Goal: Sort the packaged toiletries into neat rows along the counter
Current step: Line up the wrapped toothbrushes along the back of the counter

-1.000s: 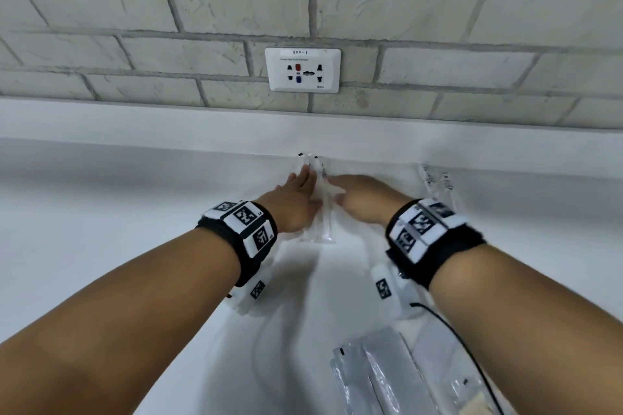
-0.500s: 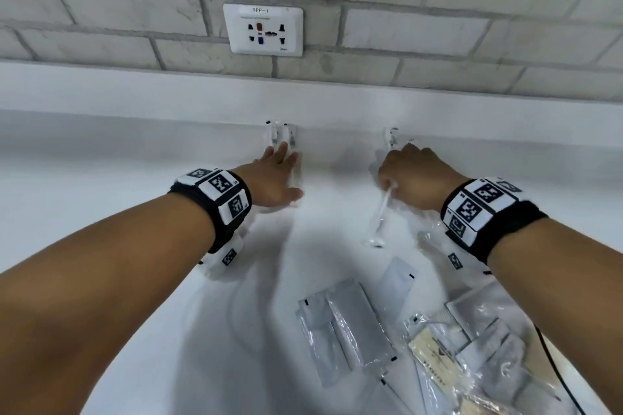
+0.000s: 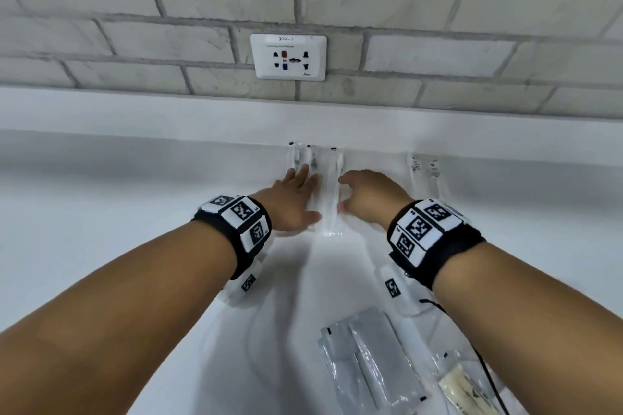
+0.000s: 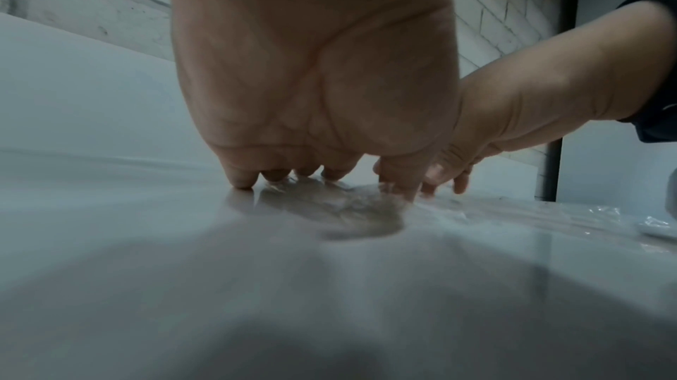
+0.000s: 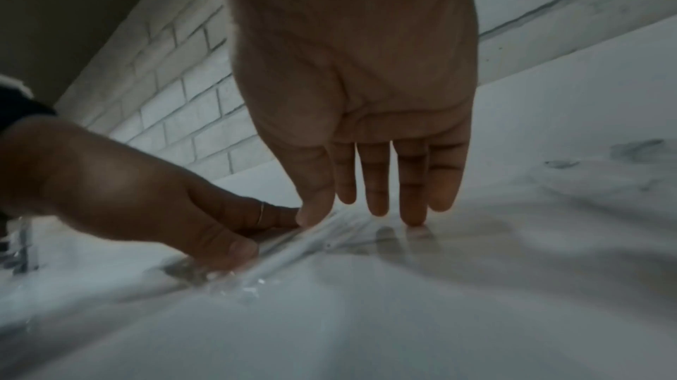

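Note:
Several long clear packets (image 3: pixel 328 192) lie side by side against the counter's back ledge. My left hand (image 3: pixel 298 190) lies flat on the left ones, fingers straight. My right hand (image 3: pixel 352 194) touches the right edge of the rightmost packet with straight fingers and thumb. In the left wrist view my left hand's fingertips (image 4: pixel 274 175) press on the crinkled clear packets (image 4: pixel 329 204). The right wrist view shows my right hand's fingertips (image 5: pixel 414 218) resting on a clear packet (image 5: pixel 329 237), beside my left hand (image 5: pixel 146 192). Neither hand grips anything.
Two more clear packets (image 3: pixel 424 172) lie at the back right. Silver sachets (image 3: pixel 364 360) and a beige packet (image 3: pixel 462 387) lie near the front right. The white counter (image 3: pixel 118 212) runs left; a wall socket (image 3: pixel 288 57) sits above the ledge.
Half a second ago my right hand gripped a clear packet at the back right. It has since moved left, and that packet now lies beside the middle group. My left hand stayed put.

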Available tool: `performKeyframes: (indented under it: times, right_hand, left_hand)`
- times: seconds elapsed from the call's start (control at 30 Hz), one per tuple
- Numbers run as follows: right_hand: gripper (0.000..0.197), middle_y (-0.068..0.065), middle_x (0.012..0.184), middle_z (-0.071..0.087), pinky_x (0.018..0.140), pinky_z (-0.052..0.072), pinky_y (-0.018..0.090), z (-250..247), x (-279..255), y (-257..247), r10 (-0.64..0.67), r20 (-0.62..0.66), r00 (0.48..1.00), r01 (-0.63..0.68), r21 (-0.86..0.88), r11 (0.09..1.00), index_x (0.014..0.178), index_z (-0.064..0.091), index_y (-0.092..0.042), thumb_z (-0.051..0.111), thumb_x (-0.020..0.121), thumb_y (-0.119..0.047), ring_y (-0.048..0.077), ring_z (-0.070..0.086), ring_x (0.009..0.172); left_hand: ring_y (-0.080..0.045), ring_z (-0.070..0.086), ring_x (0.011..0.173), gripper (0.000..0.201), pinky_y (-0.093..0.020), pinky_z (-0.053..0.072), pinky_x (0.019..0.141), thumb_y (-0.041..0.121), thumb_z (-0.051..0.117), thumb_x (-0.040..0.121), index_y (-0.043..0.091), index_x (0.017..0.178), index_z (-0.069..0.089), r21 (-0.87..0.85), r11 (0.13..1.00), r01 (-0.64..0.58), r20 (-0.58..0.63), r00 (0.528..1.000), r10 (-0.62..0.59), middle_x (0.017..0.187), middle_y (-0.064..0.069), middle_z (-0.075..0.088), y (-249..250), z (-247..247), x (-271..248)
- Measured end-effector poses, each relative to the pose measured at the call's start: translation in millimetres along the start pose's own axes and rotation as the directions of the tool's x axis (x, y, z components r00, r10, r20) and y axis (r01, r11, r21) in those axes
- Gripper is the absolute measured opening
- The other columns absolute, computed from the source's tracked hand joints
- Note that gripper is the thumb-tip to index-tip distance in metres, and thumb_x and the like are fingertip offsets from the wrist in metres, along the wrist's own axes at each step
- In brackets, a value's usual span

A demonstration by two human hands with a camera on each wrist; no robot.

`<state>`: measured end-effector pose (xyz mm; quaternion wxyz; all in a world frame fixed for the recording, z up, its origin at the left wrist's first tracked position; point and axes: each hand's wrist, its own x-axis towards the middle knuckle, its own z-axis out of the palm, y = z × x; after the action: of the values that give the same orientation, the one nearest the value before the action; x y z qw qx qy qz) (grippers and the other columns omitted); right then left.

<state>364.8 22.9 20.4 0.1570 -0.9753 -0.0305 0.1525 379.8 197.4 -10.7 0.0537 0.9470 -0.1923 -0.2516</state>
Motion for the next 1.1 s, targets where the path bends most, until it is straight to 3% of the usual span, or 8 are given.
performKeyframes:
  times: [0.23, 0.47, 0.63, 0.73, 0.83, 0.97, 1.03, 1.1]
  right_hand:
    - [0.047, 0.005, 0.134, 0.051, 0.096, 0.04, 0.04, 22, 13, -25, -0.045, 0.026, 0.999, 0.05, -0.252, 0.966, 0.134, 0.049, -0.019, 0.053, 0.091, -0.035, 0.03, 0.043, 0.123]
    - [0.054, 0.01, 0.151, 0.032, 0.11, 0.032, 0.045, 5, 9, -1, 0.014, -0.025, 1.0, -0.016, -0.106, 0.994, 0.146, 0.033, -0.018, 0.045, 0.094, -0.026, 0.035, 0.032, 0.136]
    - [0.039, 0.016, 0.121, 0.055, 0.089, 0.048, 0.038, -18, -8, 48, 0.418, -0.16, 0.894, -0.434, -0.082, 0.897, 0.122, 0.055, -0.004, 0.052, 0.085, -0.018, 0.034, 0.055, 0.112]
    - [0.026, 0.01, 0.087, 0.064, 0.071, 0.046, 0.029, -21, -9, 61, 0.457, 0.013, 0.889, -0.456, -0.063, 0.888, 0.104, 0.063, 0.001, 0.061, 0.088, -0.019, 0.028, 0.063, 0.087]
    - [0.02, 0.013, 0.093, 0.068, 0.074, 0.045, 0.028, -20, -8, 62, 0.449, 0.046, 0.892, -0.445, -0.077, 0.892, 0.098, 0.063, -0.001, 0.061, 0.089, -0.019, 0.029, 0.065, 0.094]
    - [0.023, 0.011, 0.067, 0.055, 0.069, 0.044, 0.028, -19, -11, 53, 0.444, 0.039, 0.895, -0.442, -0.054, 0.896, 0.065, 0.052, -0.007, 0.047, 0.087, 0.0, 0.029, 0.059, 0.077]
    - [0.022, 0.012, 0.075, 0.057, 0.071, 0.045, 0.03, -17, -12, 45, 0.401, 0.006, 0.916, -0.401, -0.016, 0.916, 0.071, 0.047, -0.013, 0.044, 0.086, 0.003, 0.029, 0.055, 0.078]
    - [0.016, 0.013, 0.091, 0.06, 0.069, 0.044, 0.029, -16, -8, 42, 0.349, -0.038, 0.936, -0.343, 0.115, 0.932, 0.1, 0.054, -0.004, 0.046, 0.086, 0.001, 0.027, 0.053, 0.08]
  left_hand:
    - [-0.027, -0.014, 0.147, 0.072, -0.046, 0.001, 0.119, 0.045, 0.032, 0.099, 0.018, 0.153, -0.008, -0.05, 0.998, -0.023, -0.012, 1.0, 0.022, 0.159, -0.005, -0.021, 1, -2, -2]
    - [-0.026, -0.021, 0.146, 0.065, -0.047, -0.006, 0.118, 0.046, 0.026, 0.1, 0.025, 0.153, -0.004, -0.087, 0.996, -0.016, -0.121, 0.993, 0.006, 0.159, -0.001, -0.021, 6, -4, -6]
    - [-0.026, -0.026, 0.144, 0.065, -0.05, -0.005, 0.116, 0.05, 0.026, 0.099, 0.031, 0.152, -0.007, -0.039, 0.996, -0.076, -0.05, 0.996, 0.074, 0.158, 0.003, -0.026, 7, -2, -3]
    - [-0.027, -0.025, 0.144, 0.064, -0.051, -0.004, 0.116, 0.05, 0.024, 0.099, 0.029, 0.152, -0.006, 0.004, 0.998, -0.065, 0.008, 0.998, 0.065, 0.158, 0.002, -0.026, 8, 0, -1]
    - [-0.026, -0.022, 0.145, 0.066, -0.051, -0.002, 0.117, 0.049, 0.025, 0.099, 0.027, 0.153, -0.007, 0.027, 0.998, -0.063, 0.006, 0.998, 0.063, 0.158, 0.0, -0.024, 9, 1, -1]
    - [-0.025, -0.019, 0.146, 0.068, -0.05, -0.001, 0.119, 0.05, 0.026, 0.099, 0.025, 0.153, -0.007, 0.036, 0.997, -0.07, -0.002, 0.998, 0.07, 0.158, -0.002, -0.024, 11, 1, -2]
    - [-0.026, -0.018, 0.147, 0.069, -0.05, 0.0, 0.119, 0.051, 0.027, 0.099, 0.024, 0.153, -0.007, 0.032, 0.997, -0.073, -0.006, 0.997, 0.073, 0.158, -0.002, -0.024, 11, 0, -3]
    - [-0.025, -0.018, 0.147, 0.073, -0.05, -0.001, 0.119, 0.057, 0.028, 0.097, 0.025, 0.153, -0.007, 0.028, 0.997, -0.074, -0.006, 0.997, 0.074, 0.158, -0.002, -0.024, 10, 0, -2]
